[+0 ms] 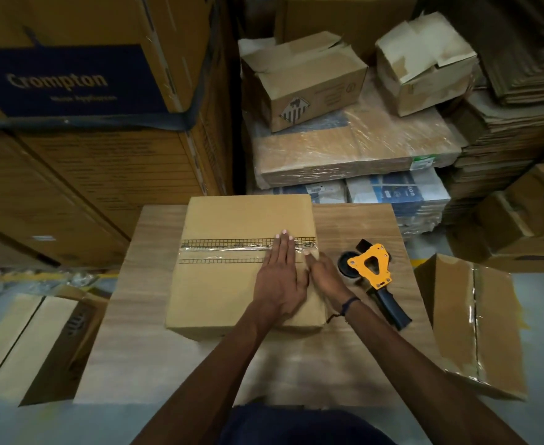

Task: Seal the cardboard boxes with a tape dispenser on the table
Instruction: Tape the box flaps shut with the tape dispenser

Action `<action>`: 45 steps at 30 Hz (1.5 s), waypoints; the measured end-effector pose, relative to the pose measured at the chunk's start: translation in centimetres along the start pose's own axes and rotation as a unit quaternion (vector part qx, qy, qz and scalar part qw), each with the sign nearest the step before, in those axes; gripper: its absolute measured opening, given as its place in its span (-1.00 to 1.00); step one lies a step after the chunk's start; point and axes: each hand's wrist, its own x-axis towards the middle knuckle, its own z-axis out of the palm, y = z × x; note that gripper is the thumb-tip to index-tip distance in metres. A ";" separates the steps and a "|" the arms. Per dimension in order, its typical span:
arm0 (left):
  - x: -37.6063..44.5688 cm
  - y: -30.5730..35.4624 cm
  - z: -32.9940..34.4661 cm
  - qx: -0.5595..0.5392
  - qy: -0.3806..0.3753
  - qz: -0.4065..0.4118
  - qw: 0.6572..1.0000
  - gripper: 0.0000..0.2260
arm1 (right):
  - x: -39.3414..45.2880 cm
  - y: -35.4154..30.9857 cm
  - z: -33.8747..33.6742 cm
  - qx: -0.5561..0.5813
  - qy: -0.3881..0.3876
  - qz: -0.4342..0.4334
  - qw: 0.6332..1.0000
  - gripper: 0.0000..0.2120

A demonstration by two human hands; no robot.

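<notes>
Warehouse cartons (81, 91) fill everything from 9 to 3 o'clock, stacked high, with 2 opened smaller ones (299, 80) up at 1 o'clock on a shrink-wrapped pile. Wooden table (167, 358) sits dead centre, and a closed cardboard box (232, 290) rests on its top, flaps shut with a clear tape strip (225, 248) running across the seam. Off the table at 3 o'clock leans another taped carton (476, 322). Left hand (280, 277) lies flat on the box, fingers straight, pressing the tape down near its right end. Right hand (325, 273) is just beside it at the box's right edge, fingers bent over the tape end there, holding nothing. Yellow tape dispenser (373, 268) lies on the table at 3 o'clock of the box, untouched.
</notes>
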 end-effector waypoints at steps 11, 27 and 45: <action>-5.9 -14.5 -5.0 0.002 0.055 -0.015 0.998 -0.26 | -2.4 -0.8 1.3 -0.004 0.061 -0.053 0.997 -0.57; 4.0 -21.2 -7.3 0.039 -0.021 0.041 0.998 -0.32 | -7.8 2.0 11.4 0.100 0.323 0.021 0.941 -0.48; -9.2 -13.0 -2.8 -0.067 0.072 -0.084 0.992 -0.32 | 3.7 -3.8 -1.9 -0.350 0.152 -0.039 0.923 -0.25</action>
